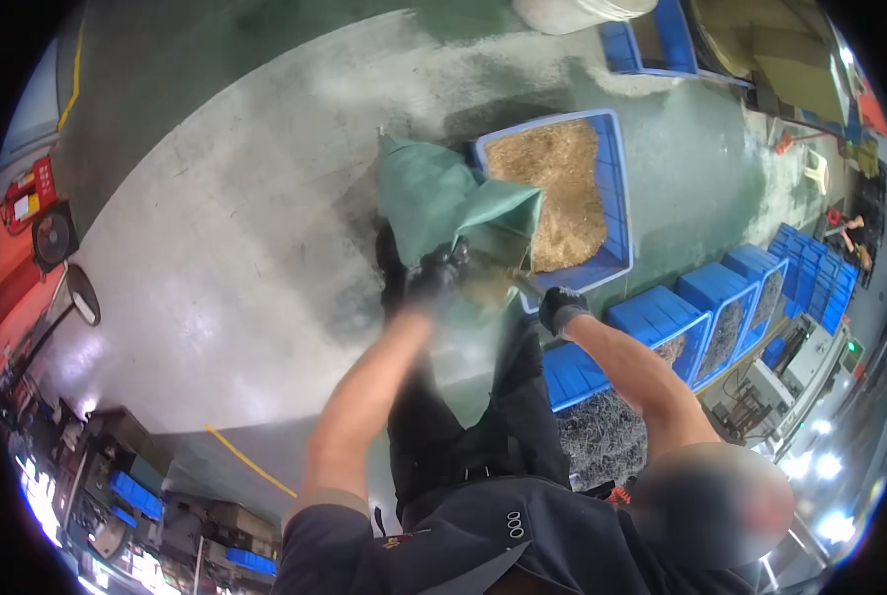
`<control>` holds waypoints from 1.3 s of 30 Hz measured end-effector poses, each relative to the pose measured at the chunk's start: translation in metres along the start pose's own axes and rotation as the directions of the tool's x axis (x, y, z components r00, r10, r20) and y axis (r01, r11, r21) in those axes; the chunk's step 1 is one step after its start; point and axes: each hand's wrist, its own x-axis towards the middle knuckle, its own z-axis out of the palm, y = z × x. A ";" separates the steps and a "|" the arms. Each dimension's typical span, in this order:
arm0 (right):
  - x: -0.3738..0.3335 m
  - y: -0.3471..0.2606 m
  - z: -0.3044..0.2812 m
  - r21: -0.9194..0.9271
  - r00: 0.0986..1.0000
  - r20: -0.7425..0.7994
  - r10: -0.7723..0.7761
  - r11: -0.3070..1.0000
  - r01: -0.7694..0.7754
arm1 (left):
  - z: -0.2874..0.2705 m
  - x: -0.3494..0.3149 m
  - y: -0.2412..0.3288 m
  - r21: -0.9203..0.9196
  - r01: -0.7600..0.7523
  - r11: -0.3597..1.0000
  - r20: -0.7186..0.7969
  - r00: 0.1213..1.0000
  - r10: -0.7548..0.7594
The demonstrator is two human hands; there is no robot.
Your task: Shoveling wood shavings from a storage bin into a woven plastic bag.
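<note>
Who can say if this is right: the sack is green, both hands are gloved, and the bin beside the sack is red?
The bin is blue, not red, as the head view shows. The sack is green, and the left hand and right hand are gloved.

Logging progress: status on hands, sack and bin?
Left hand at green sack, blurred. Right hand near blue bin, grip unclear. Sack overlaps bin's left edge. Brown flakes inside.

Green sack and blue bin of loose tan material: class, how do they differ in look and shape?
The green sack is soft and creased, while the blue bin is stiff-walled. The sack sags unevenly; the bin has a roughly rectangular outline. Both are open containers.
</note>
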 end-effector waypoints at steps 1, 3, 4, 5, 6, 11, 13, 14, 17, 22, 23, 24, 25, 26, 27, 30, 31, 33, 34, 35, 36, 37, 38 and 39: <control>0.003 0.007 0.005 0.081 0.990 0.130 0.062 0.994 -0.073 | 0.004 -0.003 -0.001 -0.018 0.011 1.000 0.029 1.000 -0.010; -0.002 0.031 0.019 0.090 0.934 0.355 -0.039 0.996 0.008 | 0.011 -0.012 -0.002 0.287 -0.110 0.952 -0.003 0.993 0.116; -0.006 0.046 0.025 0.051 0.883 0.436 -0.175 0.984 0.170 | 0.013 -0.016 -0.003 0.458 -0.188 0.869 0.020 0.979 0.201; -0.014 0.063 0.032 0.102 0.853 0.474 -0.219 0.976 0.194 | 0.015 -0.020 -0.003 0.484 -0.110 0.868 0.075 0.994 0.084; -0.021 0.080 0.038 0.261 0.844 0.496 -0.204 0.962 0.079 | 0.015 -0.022 -0.007 0.422 -0.130 0.897 0.065 0.991 0.114; -0.057 0.173 0.071 0.615 0.829 0.557 0.035 0.654 -0.441 | 0.005 -0.015 -0.017 0.376 -0.032 0.926 0.176 0.984 -0.037; -0.052 0.205 0.087 0.619 0.860 0.509 0.042 0.676 -0.399 | -0.003 -0.002 -0.018 0.425 -0.028 0.905 0.137 0.990 -0.034; -0.043 0.219 0.097 0.614 0.876 0.478 0.054 0.693 -0.378 | -0.009 0.005 -0.016 0.431 0.005 0.903 0.128 0.990 -0.066; 0.009 0.243 0.127 0.386 0.805 0.594 0.008 0.874 -0.294 | -0.025 0.022 -0.004 0.164 0.337 0.927 -0.033 0.941 -0.336; 0.072 0.279 0.156 0.499 0.332 0.862 -0.383 0.526 -0.689 | -0.045 0.037 0.027 -0.023 0.312 0.950 -0.087 0.946 -0.313; 0.067 0.287 0.155 0.641 0.753 0.653 -0.079 0.588 -0.494 | -0.047 0.037 0.033 -0.173 0.312 0.934 -0.097 0.938 -0.332; 0.068 0.291 0.143 0.604 0.779 0.626 -0.022 0.645 -0.467 | -0.048 0.041 0.039 -0.171 0.302 0.938 -0.093 0.943 -0.321; 0.060 0.294 0.130 0.559 0.795 0.606 0.026 0.697 -0.449 | -0.052 0.037 0.044 -0.160 0.300 0.940 -0.077 0.946 -0.315; 0.054 0.294 0.112 0.505 0.809 0.585 0.066 0.751 -0.426 | -0.056 0.035 0.048 -0.140 0.316 0.938 -0.059 0.943 -0.327; 0.050 0.287 0.090 0.522 0.776 0.630 0.020 0.729 -0.443 | -0.060 0.033 0.051 0.010 0.219 0.976 -0.097 0.971 -0.217; 0.020 0.259 0.038 0.504 0.695 0.719 -0.022 0.705 -0.499 | -0.066 0.028 0.054 -0.219 0.514 0.829 0.011 0.851 -0.525; 0.011 0.250 0.023 0.471 0.713 0.701 0.017 0.740 -0.481 | -0.067 0.027 0.054 -0.256 0.529 0.809 0.029 0.841 -0.540; 0.002 0.243 -0.002 0.487 0.756 0.653 -0.045 0.790 -0.373 | -0.068 0.026 0.053 -0.302 0.487 0.819 0.004 0.860 -0.510; 0.003 0.242 -0.009 0.524 0.764 0.645 -0.009 0.733 -0.434 | -0.069 0.026 0.053 -0.324 0.468 0.822 -0.030 0.864 -0.503; 0.005 0.247 -0.016 0.577 0.789 0.613 -0.029 0.698 -0.423 | -0.069 0.025 0.053 -0.326 0.448 0.832 -0.056 0.870 -0.491; 0.009 0.251 -0.019 0.593 0.780 0.623 -0.057 0.686 -0.423 | -0.070 0.026 0.053 -0.311 0.453 0.835 -0.062 0.867 -0.494; 0.019 0.257 -0.021 0.557 0.837 0.547 0.005 0.744 -0.369 | -0.071 0.026 0.053 -0.422 0.449 0.787 -0.047 0.856 -0.514; 0.027 0.262 -0.018 0.484 0.780 0.625 0.028 0.770 -0.415 | -0.071 0.024 0.054 -0.419 0.450 0.789 -0.060 0.853 -0.518; 0.037 0.265 -0.017 0.406 0.725 0.687 0.054 0.799 -0.444 | -0.073 0.025 0.053 -0.418 0.444 0.792 -0.088 0.848 -0.522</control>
